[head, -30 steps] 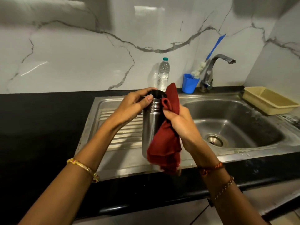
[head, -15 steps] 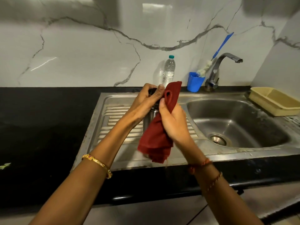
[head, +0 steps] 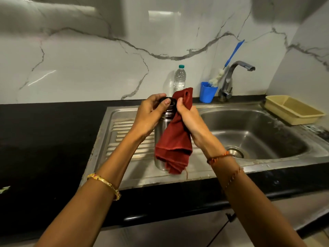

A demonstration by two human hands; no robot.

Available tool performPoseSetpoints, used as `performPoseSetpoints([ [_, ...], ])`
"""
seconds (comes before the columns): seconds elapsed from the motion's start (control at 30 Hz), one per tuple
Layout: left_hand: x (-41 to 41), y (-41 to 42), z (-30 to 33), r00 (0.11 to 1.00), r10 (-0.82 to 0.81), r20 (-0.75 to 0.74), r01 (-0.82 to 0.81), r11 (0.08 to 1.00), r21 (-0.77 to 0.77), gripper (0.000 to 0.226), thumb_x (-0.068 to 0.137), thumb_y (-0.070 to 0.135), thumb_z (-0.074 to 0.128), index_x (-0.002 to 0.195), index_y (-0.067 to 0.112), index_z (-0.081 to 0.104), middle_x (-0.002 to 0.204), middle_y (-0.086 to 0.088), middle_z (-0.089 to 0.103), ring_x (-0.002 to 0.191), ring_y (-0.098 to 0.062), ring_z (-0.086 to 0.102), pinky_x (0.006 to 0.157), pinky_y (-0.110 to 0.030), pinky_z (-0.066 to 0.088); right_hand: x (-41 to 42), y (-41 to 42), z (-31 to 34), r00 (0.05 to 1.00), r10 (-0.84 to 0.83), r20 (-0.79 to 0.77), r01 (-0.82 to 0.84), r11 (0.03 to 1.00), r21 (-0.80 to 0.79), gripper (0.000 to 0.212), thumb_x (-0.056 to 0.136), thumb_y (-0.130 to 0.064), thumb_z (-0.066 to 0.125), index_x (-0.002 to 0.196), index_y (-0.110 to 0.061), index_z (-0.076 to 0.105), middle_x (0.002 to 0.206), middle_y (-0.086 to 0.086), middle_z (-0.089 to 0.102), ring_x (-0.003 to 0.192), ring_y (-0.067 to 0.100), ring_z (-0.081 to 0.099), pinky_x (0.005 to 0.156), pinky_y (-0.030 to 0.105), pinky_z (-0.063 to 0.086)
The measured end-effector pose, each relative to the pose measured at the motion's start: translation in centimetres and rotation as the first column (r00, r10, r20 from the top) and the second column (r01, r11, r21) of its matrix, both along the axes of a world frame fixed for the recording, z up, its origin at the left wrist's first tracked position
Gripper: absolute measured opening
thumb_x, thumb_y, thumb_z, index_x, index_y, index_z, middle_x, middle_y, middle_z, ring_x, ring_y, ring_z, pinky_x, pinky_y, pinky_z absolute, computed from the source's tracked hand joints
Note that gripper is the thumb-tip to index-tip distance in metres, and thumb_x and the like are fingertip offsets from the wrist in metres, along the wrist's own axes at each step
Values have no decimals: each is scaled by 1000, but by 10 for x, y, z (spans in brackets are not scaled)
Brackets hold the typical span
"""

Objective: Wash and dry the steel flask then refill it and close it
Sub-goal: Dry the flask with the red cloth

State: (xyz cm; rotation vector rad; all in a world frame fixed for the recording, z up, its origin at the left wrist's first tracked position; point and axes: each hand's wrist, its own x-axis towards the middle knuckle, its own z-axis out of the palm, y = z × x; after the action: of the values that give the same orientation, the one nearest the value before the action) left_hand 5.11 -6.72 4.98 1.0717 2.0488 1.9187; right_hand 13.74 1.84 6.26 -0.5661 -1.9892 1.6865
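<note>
While our left hand (head: 151, 113) curls its fingers round the open neck of the steel flask (head: 162, 132), held upright over the sink's draining board (head: 124, 132), our right hand (head: 189, 116) grasps a red cloth (head: 175, 145) against the flask's side. Behind stand a water bottle (head: 179, 78), blue cup (head: 207, 92) and tap (head: 231, 77).

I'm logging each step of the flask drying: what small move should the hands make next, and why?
Probably slide the right hand with the red cloth down the steel flask. The left hand grips the open neck, and bare steel shows beside the cloth, so the body likely still needs wiping.
</note>
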Motion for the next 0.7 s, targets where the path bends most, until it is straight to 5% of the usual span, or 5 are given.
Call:
performPoseSetpoints([
  [0.27, 3, 7, 4, 1000, 25, 17, -25, 999, -43, 34, 102, 19, 30, 121, 7, 55, 106, -7, 62, 99, -15, 57, 88, -22, 44, 28, -37, -32, 996, 3, -92, 22, 964, 264, 42, 95, -31, 44, 136, -19, 42, 126, 1, 55, 113, 15, 53, 96, 29, 43],
  [0.4, 6, 10, 9, 999, 42, 29, -41, 998, -38, 32, 101, 13, 31, 116, 8, 59, 102, -2, 55, 97, -12, 53, 80, -6, 41, 11, -20, -20, 996, -53, -73, 57, 997, 45, 30, 93, -40, 45, 112, -23, 59, 109, 4, 64, 103, 21, 61, 97, 43, 46],
  [0.47, 6, 12, 5, 997, 78, -30, -80, 994, -69, 31, 99, 24, 34, 110, 22, 63, 110, -5, 52, 115, -19, 47, 100, -17, 37, 4, -6, -6, 998, -59, -39, 55, 995, -82, 23, 95, -39, 45, 91, -24, 62, 99, 5, 67, 97, 24, 63, 94, 46, 48],
  [0.53, 7, 11, 0, 991, 110, -75, -116, 990, -85, 31, 91, 40, 34, 103, 37, 62, 111, -4, 62, 119, -25, 48, 106, -38, 35, 1, 1, -5, 1000, -26, -12, 25, 997, -73, 25, 94, -42, 44, 93, -25, 62, 101, 6, 68, 97, 24, 63, 94, 45, 48],
  [0.7, 10, 5, 3, 944, 255, -210, -266, 964, -22, 30, 97, 25, 45, 104, 6, 67, 92, -12, 70, 80, -14, 59, 75, -27, 46, 23, -22, -36, 992, -25, -127, 46, 985, 167, 44, 92, -35, 46, 132, -17, 46, 118, 0, 59, 106, 13, 56, 94, 30, 43],
])
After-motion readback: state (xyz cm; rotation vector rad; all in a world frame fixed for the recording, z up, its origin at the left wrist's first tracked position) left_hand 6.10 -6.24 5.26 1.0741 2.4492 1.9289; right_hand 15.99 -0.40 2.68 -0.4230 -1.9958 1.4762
